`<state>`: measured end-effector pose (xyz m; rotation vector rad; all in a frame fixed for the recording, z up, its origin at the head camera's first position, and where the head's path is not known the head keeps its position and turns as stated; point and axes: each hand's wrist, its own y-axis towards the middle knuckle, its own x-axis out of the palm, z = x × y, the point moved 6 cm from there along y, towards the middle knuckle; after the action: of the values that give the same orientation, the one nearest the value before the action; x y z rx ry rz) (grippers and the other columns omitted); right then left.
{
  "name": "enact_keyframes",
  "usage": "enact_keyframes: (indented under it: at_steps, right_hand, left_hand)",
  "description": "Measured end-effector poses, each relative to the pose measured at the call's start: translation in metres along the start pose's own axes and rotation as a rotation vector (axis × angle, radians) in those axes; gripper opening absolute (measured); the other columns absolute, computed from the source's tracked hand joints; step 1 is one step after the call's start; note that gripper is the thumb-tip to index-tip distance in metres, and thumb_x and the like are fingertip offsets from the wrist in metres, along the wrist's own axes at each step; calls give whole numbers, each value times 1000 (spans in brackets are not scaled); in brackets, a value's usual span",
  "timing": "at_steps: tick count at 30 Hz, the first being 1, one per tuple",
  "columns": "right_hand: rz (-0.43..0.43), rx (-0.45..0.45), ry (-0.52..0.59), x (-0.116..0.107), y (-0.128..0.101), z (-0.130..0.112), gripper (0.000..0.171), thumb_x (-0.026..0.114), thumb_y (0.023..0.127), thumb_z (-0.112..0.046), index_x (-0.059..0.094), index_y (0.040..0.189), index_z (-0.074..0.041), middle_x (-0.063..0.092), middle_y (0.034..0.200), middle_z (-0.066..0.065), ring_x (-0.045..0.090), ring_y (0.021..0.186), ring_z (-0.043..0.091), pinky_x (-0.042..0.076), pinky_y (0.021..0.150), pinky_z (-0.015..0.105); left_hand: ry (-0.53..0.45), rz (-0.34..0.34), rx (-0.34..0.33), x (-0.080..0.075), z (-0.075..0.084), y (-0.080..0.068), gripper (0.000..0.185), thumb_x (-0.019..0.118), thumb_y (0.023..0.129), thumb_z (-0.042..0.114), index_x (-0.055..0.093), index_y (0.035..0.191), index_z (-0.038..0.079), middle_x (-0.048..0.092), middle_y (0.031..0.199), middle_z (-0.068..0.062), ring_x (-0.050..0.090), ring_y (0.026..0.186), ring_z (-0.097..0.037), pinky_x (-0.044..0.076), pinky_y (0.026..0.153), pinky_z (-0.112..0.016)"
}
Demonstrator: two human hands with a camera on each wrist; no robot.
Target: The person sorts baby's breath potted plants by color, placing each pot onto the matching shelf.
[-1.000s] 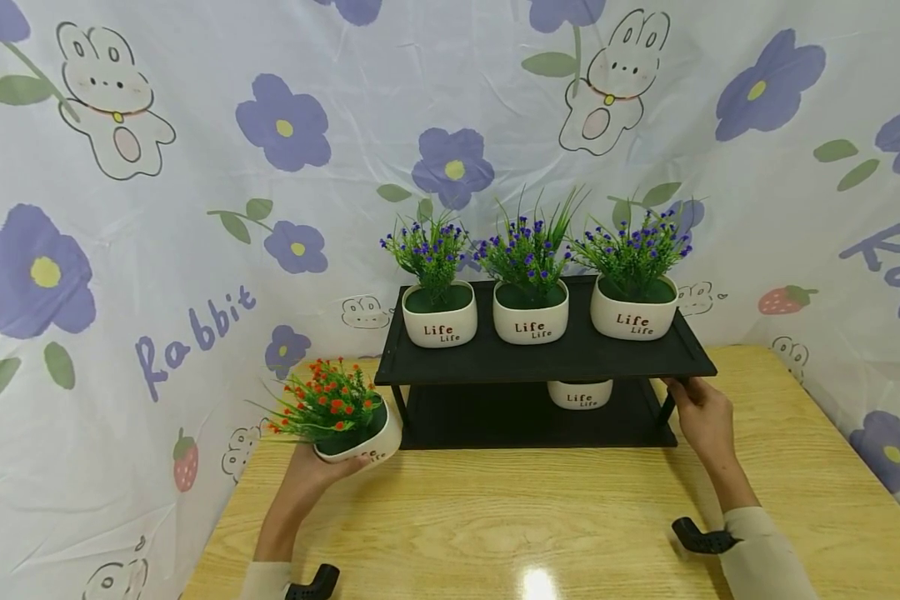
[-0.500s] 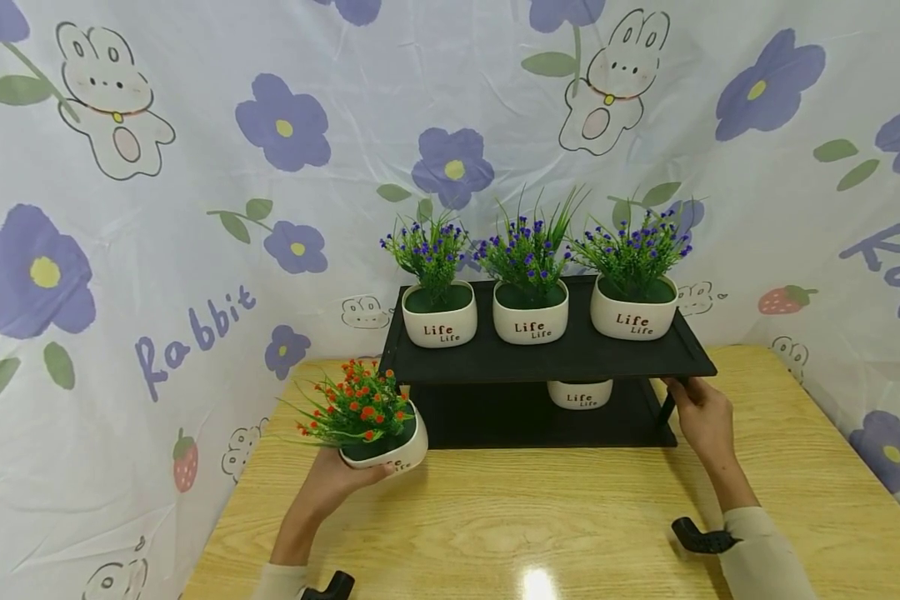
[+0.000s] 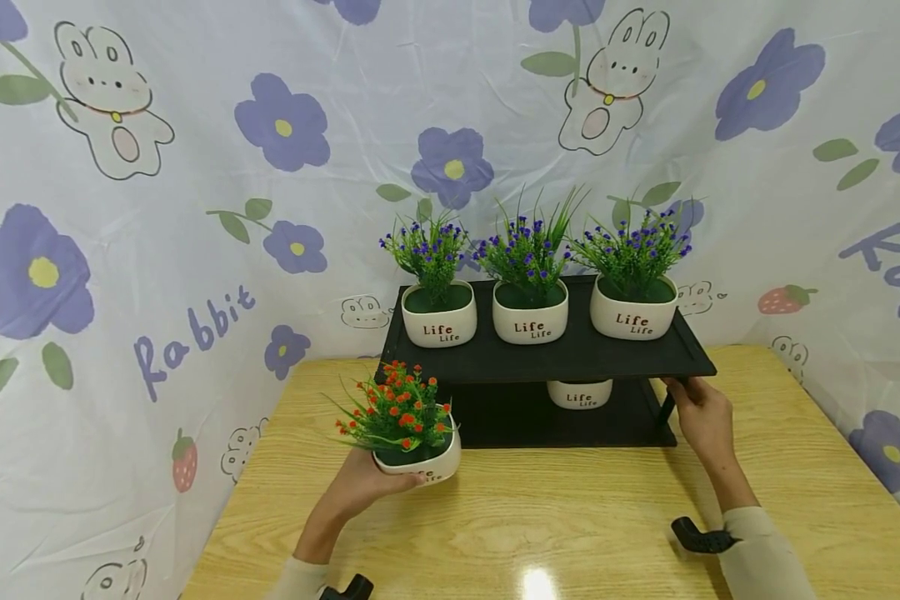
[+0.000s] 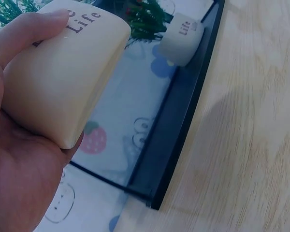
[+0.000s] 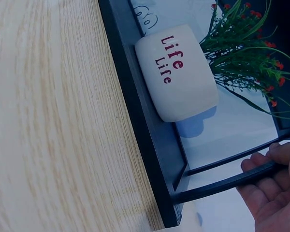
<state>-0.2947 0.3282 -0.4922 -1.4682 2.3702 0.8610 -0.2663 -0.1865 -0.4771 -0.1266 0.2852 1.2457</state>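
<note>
My left hand (image 3: 358, 486) holds a white oval flowerpot (image 3: 444, 461) with an artificial red-flowered plant (image 3: 396, 408), slightly tilted, in front of the shelf's left end. In the left wrist view, the thumb (image 4: 41, 24) lies across the pot's lettered side and the palm is beneath. A black two-tier shelf (image 3: 547, 364) stands on the table. My right hand (image 3: 707, 422) grips its right front post (image 5: 222, 187) just under the upper board. On the lower tier sits another white pot (image 5: 179, 72) with red flowers, its plant hidden by the upper board in the head view.
Three white pots with purple flowers, left (image 3: 440, 321), middle (image 3: 530, 318) and right (image 3: 633, 314), stand in a row on the upper tier. The wooden table (image 3: 525, 517) extends in front. A rabbit-and-flower printed cloth (image 3: 345, 208) hangs behind.
My left hand has carried the red-flowered pot to the right and a little toward me, from beside the shelf to before its left front. My right hand has stayed on the post.
</note>
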Motion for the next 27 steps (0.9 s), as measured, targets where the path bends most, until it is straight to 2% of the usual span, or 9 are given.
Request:
enact_keyframes:
  at_steps: [2, 7, 12, 17, 20, 25, 27]
  right_hand:
    - [5, -7, 1, 0, 0, 0, 36, 57, 112, -23, 73, 130, 3, 75, 122, 30, 44, 88, -31, 40, 73, -1]
    - [13, -10, 9, 0, 0, 0, 35, 58, 112, -23, 73, 130, 3, 75, 122, 29, 45, 88, -31, 40, 73, -1]
    - [16, -17, 6, 0, 0, -1, 34, 58, 112, -22, 74, 129, 3, 75, 121, 30, 45, 88, -31, 40, 72, -1]
    - [11, -16, -2, -1, 0, 0, 35, 58, 112, -23, 73, 129, 4, 75, 121, 30, 44, 88, -31, 40, 72, -1]
    - [6, -6, -6, 0, 0, 0, 36, 57, 112, -24, 73, 130, 3, 74, 122, 30, 43, 88, -31, 39, 73, -1]
    - [0, 12, -8, 0, 0, 0, 37, 56, 113, -25, 73, 132, 2, 74, 124, 29, 43, 88, -31, 39, 74, -1]
    - [0, 11, -7, 0, 0, 0, 37, 56, 113, -25, 72, 132, 3, 74, 124, 29, 43, 88, -31, 39, 74, -1]
  left_hand:
    - [3, -14, -5, 5, 1, 1, 102, 96, 75, 11, 42, 162, 16, 59, 152, -17, 63, 133, -29, 53, 105, -25]
    - [31, -43, -10, 16, 1, 4, 98, 97, 75, 16, 47, 158, 17, 62, 150, -11, 62, 132, -23, 50, 107, -24]
    - [48, -95, 14, 30, 0, 9, 107, 98, 75, 17, 39, 164, 22, 59, 155, -7, 62, 136, -23, 49, 110, -24]
    - [84, -112, -2, 42, -5, 14, 105, 99, 74, 22, 41, 162, 25, 63, 151, -4, 64, 134, -20, 49, 110, -25]
    - [58, -137, 15, 49, -7, 18, 104, 99, 75, 19, 42, 162, 22, 63, 151, -6, 64, 134, -23, 50, 112, -29]
    - [44, -146, 10, 58, -16, 23, 95, 98, 76, 19, 49, 157, 20, 66, 146, -6, 66, 130, -21, 51, 108, -25]
    - [32, -158, 29, 61, -19, 25, 97, 98, 76, 18, 46, 159, 22, 65, 148, -6, 65, 131, -20, 51, 109, -26]
